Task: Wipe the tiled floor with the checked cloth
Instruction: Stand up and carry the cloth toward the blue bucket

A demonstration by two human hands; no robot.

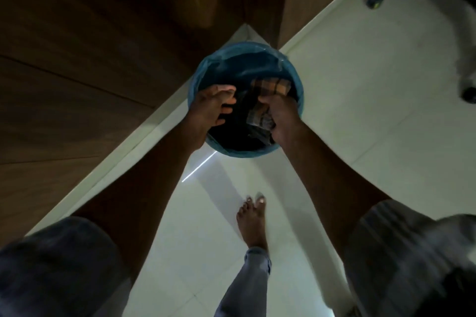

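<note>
Down in the blue bucket (198, 80), the checked cloth (260, 110) sits bunched, brown-and-dark squares showing, gripped by the right hand (282, 117) at the bucket's near right. The left hand (210, 108) hangs loose-fingered over the bucket's left rim, holding nothing. Wooden panels (90, 59) stand close behind the bucket; pale tiled floor (373, 110) spreads right of it and nearer, where a bare foot (251, 224) stands.

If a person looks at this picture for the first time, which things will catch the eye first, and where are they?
In the middle stands a round blue bucket on the pale tiled floor, in a corner of dark wooden panels. Both hands reach into it: the right hand grips the checked cloth, and the left hand is at the near rim with fingers spread. Below, one bare foot stands on the tiles.
</note>
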